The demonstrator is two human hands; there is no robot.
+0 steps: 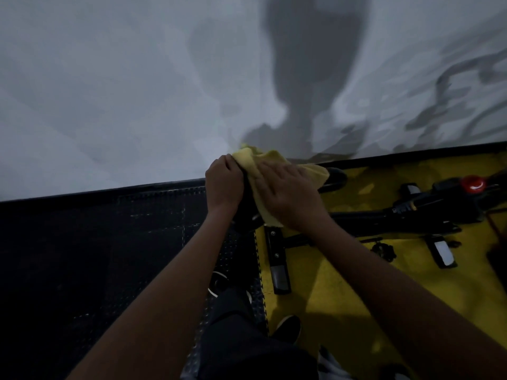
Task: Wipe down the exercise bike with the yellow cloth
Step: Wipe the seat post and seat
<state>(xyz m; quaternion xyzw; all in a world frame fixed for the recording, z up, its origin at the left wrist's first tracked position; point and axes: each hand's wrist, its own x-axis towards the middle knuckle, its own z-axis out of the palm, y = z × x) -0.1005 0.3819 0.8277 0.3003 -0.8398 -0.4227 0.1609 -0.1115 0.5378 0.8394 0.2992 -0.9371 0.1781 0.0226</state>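
Observation:
The black exercise bike [378, 218] lies below me, its frame running to the right toward a red knob [472, 184]. The yellow cloth [263, 163] is draped over a black part of the bike near the wall. My left hand [223, 185] grips the cloth's left edge together with that black part. My right hand [290, 196] lies flat on top of the cloth with fingers spread, pressing it down. The part under the cloth is mostly hidden.
A white wall [123, 91] with shadows rises just behind the bike. Black studded floor mats [96, 242] lie at the left, a yellow mat [329, 292] at the right. Pedals [441, 253] stick out from the frame. My dark-clad leg and shoe [288, 327] are at the bottom.

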